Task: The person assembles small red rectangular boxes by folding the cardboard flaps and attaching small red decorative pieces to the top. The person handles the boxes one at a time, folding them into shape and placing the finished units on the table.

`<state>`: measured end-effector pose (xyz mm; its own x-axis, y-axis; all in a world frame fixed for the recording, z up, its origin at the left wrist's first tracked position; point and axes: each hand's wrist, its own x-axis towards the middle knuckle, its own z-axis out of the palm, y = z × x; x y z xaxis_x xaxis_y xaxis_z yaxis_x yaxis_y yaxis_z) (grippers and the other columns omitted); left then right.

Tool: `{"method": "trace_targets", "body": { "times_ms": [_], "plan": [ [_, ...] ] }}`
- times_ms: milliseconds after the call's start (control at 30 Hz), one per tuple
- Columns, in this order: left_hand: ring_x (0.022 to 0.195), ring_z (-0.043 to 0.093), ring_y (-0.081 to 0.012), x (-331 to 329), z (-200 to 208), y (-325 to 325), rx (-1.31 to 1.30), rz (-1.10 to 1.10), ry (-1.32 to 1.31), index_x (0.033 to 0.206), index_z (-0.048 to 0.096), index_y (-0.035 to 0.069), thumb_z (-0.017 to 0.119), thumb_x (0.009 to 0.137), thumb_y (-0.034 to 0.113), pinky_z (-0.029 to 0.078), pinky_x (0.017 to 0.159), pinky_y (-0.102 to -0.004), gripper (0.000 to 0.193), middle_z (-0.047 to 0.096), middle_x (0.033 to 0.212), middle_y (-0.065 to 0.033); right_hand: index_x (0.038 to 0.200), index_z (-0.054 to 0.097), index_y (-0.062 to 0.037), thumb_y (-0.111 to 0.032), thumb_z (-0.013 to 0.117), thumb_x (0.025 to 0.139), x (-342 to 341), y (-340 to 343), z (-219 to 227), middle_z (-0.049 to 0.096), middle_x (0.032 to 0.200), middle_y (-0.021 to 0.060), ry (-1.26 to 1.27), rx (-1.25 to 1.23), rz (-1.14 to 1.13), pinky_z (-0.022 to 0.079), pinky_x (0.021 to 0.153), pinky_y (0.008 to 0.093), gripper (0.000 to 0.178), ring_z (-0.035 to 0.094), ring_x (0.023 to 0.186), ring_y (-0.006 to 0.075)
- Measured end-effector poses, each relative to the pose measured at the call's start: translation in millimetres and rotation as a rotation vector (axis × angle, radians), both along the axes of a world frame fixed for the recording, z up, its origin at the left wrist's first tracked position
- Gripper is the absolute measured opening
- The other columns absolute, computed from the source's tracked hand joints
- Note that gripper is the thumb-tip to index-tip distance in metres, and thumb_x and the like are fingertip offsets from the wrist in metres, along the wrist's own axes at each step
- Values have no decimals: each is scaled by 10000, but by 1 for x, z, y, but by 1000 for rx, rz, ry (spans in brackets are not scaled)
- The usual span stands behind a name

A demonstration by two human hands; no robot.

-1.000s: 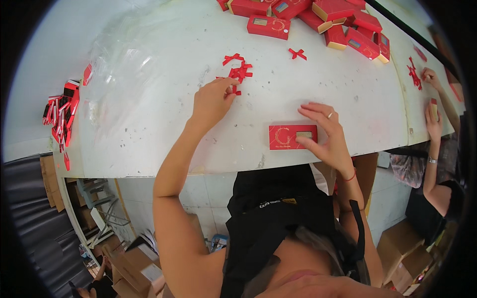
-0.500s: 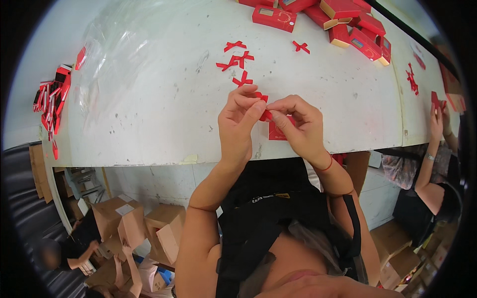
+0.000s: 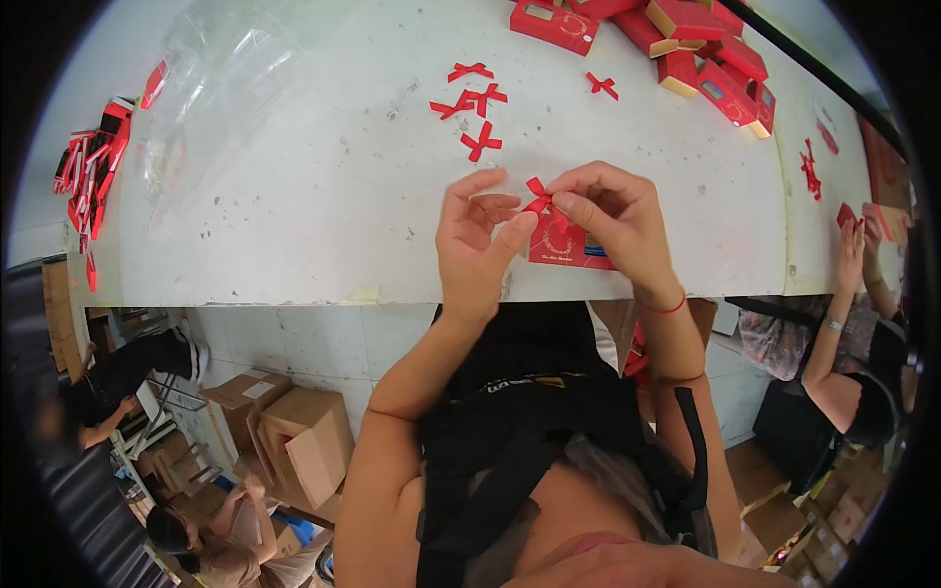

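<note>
Red ribbon bow (image 3: 540,199) was pinched betw. thumb & fingers of R hand (image 3: 627,218), over far edge of red box (image 3: 557,253), which lay on white desk (image 3: 314,216) nr front edge. L hand (image 3: 470,235) was just beside, thumb & fingers apart; couldn't tell if touching bow. Four loose bows (image 3: 481,142) lay beyond, another further R, nr box pile (image 3: 723,90).

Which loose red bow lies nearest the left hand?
The bottom bow of the group of four, just beyond the left hand; the other three lie farther off, the lone bow further right.
</note>
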<state>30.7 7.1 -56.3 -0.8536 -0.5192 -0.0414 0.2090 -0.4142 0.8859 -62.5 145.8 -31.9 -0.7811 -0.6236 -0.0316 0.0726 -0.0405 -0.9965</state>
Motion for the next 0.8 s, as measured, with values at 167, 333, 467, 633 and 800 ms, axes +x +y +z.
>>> {"method": "trace_targets", "body": {
  "times_ms": [167, 333, 467, 633, 800],
  "plan": [
    [738, 601, -67, -2, -16, -17, -168, -284, -114, 919, 651, 17, 743, 870, 70, 490, 718, -230, 117, 658, 801, -12, 973, 705, 12, -73, 674, 898, -32, 5, 0, 698, 839, 28, 6, 155, 294, 495, 729, 235, 117, 605, 765, 65],
    [667, 543, -23, 1, -33, -20, -273, -328, -194, 909, 626, 21, 717, 879, 59, 420, 578, -188, 103, 629, 760, 3, 926, 717, -2, -78, 687, 865, -36, 5, -23, 690, 799, 22, 130, 226, 309, 465, 676, 238, 102, 572, 713, 67],
    [654, 494, -13, 1, -33, -19, -212, -234, -179, 952, 607, 30, 679, 912, 60, 384, 557, -190, 88, 608, 798, 15, 906, 730, -2, -77, 693, 861, -33, 4, -27, 676, 814, 24, 86, 251, 321, 462, 687, 241, 95, 558, 728, 76],
    [628, 479, -12, -1, -42, -23, -340, -304, -222, 938, 604, 29, 671, 929, 88, 378, 542, -190, 90, 595, 781, 25, 920, 749, -26, -82, 701, 859, -35, 6, -27, 616, 829, 28, 77, 266, 359, 443, 674, 251, 96, 519, 742, 94],
    [594, 478, -8, -1, -42, -22, -324, -294, -277, 892, 604, 26, 686, 909, 73, 388, 535, -181, 96, 588, 741, 28, 908, 738, -25, -44, 677, 867, -35, 4, -30, 516, 820, 3, 140, 275, 346, 388, 658, 231, 76, 477, 739, 83]
  ]
}}
